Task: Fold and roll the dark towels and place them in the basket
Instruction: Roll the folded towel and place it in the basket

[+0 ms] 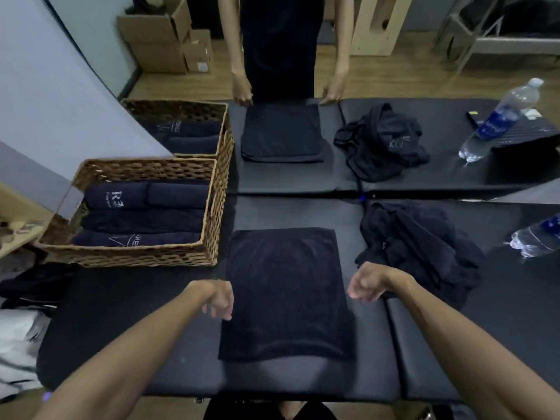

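A dark towel (pixel 285 292) lies folded flat in a rectangle on the black padded table (pixel 127 328) in front of me. My left hand (pixel 218 300) hovers at its left edge with fingers loosely curled, holding nothing. At the towel's right edge hovers my right hand (pixel 368 283), also loosely curled and empty. A wicker basket (pixel 136 256) stands at the left with several rolled dark towels (pixel 145 213) inside. Right of the flat towel sits a crumpled pile of dark towels (pixel 418 247).
A mirror along the table's far edge reflects the basket, the towels and my standing figure. A water bottle (pixel 536 237) lies at the right edge. Dark and white cloth (pixel 21 338) hangs off the table's left end.
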